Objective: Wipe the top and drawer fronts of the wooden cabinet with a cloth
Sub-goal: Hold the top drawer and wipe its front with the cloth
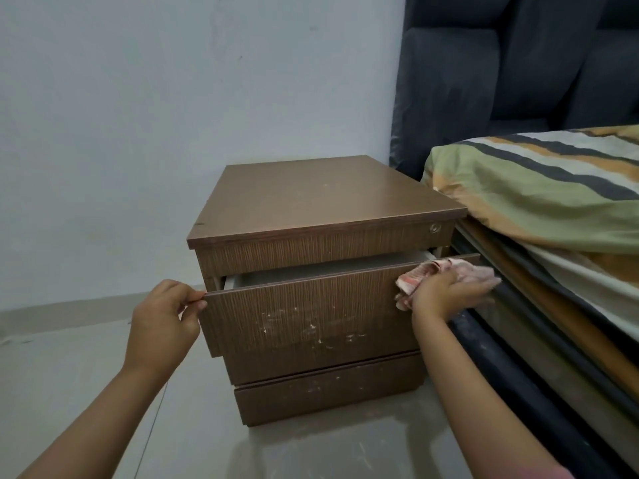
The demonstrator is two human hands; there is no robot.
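Observation:
A brown wooden cabinet (321,198) stands on the floor against the wall. Its middle drawer (304,319) is pulled partly out, and the front shows pale scuff marks. My left hand (162,319) pinches the drawer front's upper left corner. My right hand (446,292) presses a pink and white cloth (415,278) against the drawer front's upper right corner. The top drawer front with a small lock (435,228) and the bottom drawer front (328,399) are shut.
A bed (539,202) with a striped green, orange and black sheet sits close on the cabinet's right. A dark padded headboard (501,70) rises behind it. The pale wall (173,115) is behind the cabinet, with glossy floor tiles (86,368) in front.

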